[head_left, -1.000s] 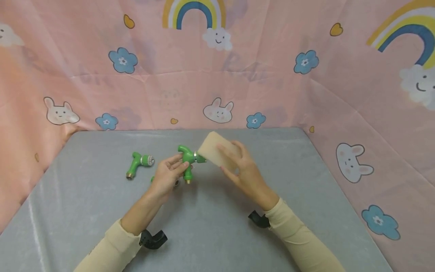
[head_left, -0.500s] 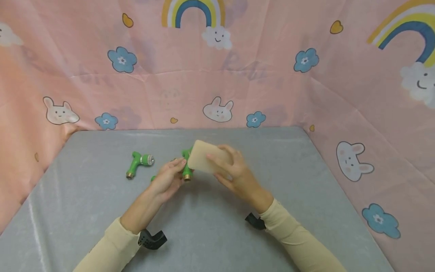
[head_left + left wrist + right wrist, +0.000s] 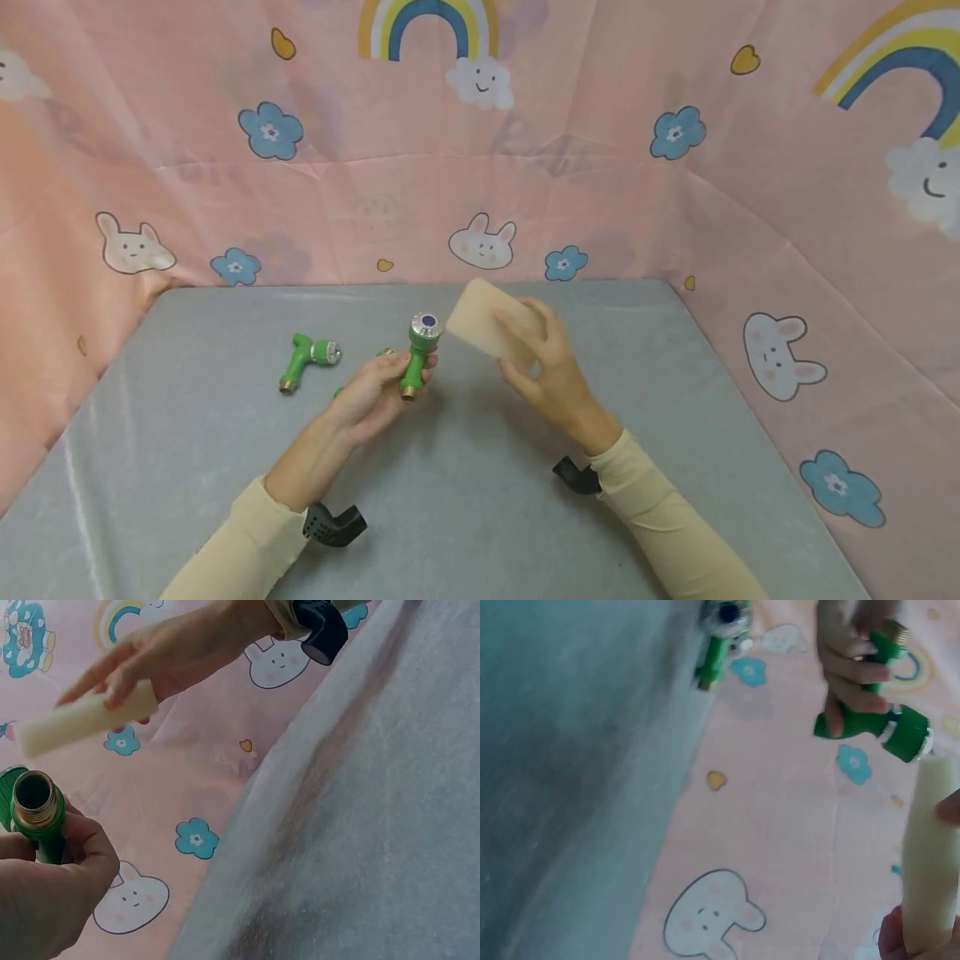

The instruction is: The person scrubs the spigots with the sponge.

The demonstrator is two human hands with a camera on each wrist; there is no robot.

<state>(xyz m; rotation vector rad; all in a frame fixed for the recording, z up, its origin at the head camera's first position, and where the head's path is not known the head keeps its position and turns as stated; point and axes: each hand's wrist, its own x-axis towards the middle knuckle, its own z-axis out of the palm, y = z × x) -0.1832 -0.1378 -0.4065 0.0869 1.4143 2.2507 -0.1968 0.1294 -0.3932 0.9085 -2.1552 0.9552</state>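
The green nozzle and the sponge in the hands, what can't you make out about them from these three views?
- Green nozzle: head view, the left hand covers its middle; left wrist view shows only its brass threaded end.
- Sponge: right wrist view, blurred and cut off by the right edge; head view, the right hand hides its far end.
- Something green behind the left hand, head view: mostly hidden, cannot tell what.
- Second nozzle on the table: details too small.

Head view high over grey table (image 3: 465,500), wrist views close, low, sharing pink backdrop (image 3: 225,750)
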